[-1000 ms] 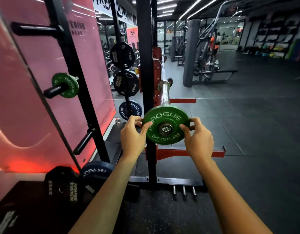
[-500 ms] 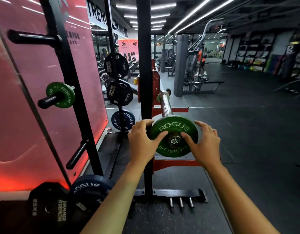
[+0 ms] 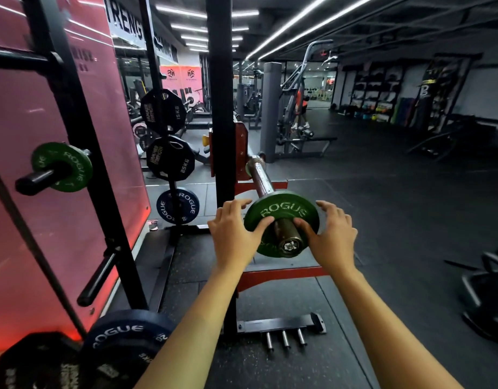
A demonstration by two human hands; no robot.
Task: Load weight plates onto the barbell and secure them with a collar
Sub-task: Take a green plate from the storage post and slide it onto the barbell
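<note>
A small green Rogue plate (image 3: pixel 281 210) sits on the sleeve of the barbell (image 3: pixel 262 178), with the sleeve's end cap (image 3: pixel 290 245) sticking out toward me. My left hand (image 3: pixel 234 237) presses on the plate's left face with its thumb, fingers spread over the rim. On the right side my right hand (image 3: pixel 332 235) pushes on the plate the same way, fingers spread. The bar rests in the red and black rack (image 3: pixel 221 136). No collar is visible.
On the left storage pegs hang another green plate (image 3: pixel 63 167), two black plates (image 3: pixel 163 110) and a blue Rogue plate (image 3: pixel 178 206). A blue plate (image 3: pixel 124 341) and a black plate lie at bottom left. A red spotter arm (image 3: pixel 281 276) runs below the sleeve. Machines stand behind.
The green plate has slid farther along the sleeve, so the sleeve's end now sticks out of it. My hands went from gripping the rim to pushing on its face.
</note>
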